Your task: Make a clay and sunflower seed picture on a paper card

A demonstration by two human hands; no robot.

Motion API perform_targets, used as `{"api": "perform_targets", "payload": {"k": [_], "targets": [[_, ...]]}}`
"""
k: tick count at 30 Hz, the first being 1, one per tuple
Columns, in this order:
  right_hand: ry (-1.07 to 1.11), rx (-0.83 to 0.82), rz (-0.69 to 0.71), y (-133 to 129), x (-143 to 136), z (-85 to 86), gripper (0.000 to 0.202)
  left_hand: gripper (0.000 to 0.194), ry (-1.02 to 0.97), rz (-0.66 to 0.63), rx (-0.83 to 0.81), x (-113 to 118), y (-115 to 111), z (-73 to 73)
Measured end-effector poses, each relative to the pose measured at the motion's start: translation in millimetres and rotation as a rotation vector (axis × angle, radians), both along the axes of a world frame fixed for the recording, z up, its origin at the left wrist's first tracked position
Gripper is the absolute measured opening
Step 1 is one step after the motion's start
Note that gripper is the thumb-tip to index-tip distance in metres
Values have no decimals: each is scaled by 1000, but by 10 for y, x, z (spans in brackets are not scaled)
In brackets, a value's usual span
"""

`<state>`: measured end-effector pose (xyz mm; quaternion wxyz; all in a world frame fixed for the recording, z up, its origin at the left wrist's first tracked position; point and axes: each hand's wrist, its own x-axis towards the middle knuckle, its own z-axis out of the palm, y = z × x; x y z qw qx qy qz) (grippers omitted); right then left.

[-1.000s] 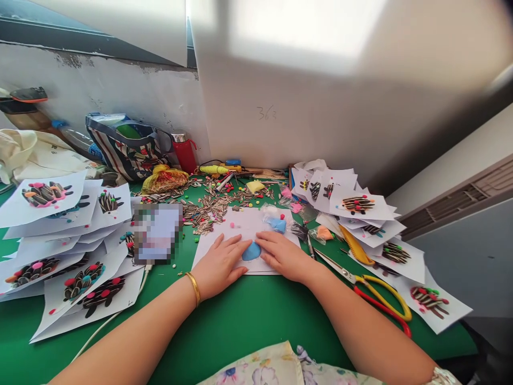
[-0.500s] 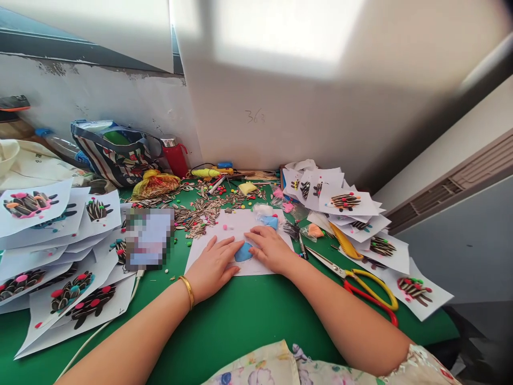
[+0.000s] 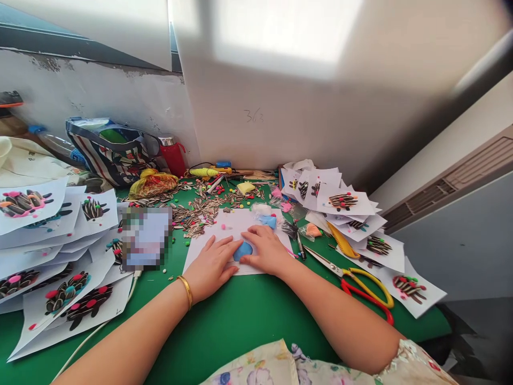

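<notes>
A flattened blue piece of modelling clay (image 3: 242, 251) lies on a white sheet of paper (image 3: 196, 251), between my hands. My left hand (image 3: 214, 264) rests on the paper with its fingers stretched out, their tips touching the clay's left edge. On the other side, my right hand (image 3: 267, 249) curves at the clay's right edge, thumb and fingers apart and lying on the sheet. Neither hand lifts anything. A small pink piece (image 3: 223, 226) sits on the paper above my left fingers. More blue clay (image 3: 267, 220) in a clear wrapper is just beyond my right hand.
Loose striped sunflower seeds (image 3: 200, 208) spread behind the paper. Sheets with seed hedgehogs are stacked at left (image 3: 92, 214) and right (image 3: 344, 203). Scissors (image 3: 348, 278), a yellow-handled cutter (image 3: 342, 241) and a pen (image 3: 300, 247) lie right; a pixelated phone-like item (image 3: 147, 235) lies left.
My right hand has shifted slightly, its thumb now closer against the blue clay's lower right edge. The left hand keeps nearly the same place. The whole view has moved a little.
</notes>
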<state>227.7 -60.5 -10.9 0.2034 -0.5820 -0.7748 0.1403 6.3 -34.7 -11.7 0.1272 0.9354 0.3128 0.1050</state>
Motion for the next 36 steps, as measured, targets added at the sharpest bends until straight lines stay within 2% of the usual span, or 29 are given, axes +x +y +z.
{"api": "perform_targets", "payload": {"k": [6, 12, 17, 23, 30, 36], "targets": [[21, -28, -20, -7, -47, 24, 61, 61, -8, -1, -5, 11, 3, 1], [-25, 25, -99, -44, -144, 27, 61, 63, -22, -2, 0, 4, 3, -13], [16, -13, -105, -30, -141, 38, 54, 64, -21, 7, -19, 8, 1, 1], [-62, 21, -133, -62, -208, 30, 67, 64, -36, 4, -20, 6, 6, -14], [-15, -3, -131, -53, -179, 28, 61, 65, -35, 4, -17, -5, 6, -17], [-54, 3, -138, -63, -201, 8, 67, 64, -41, 5, -15, -3, 2, -14]]}}
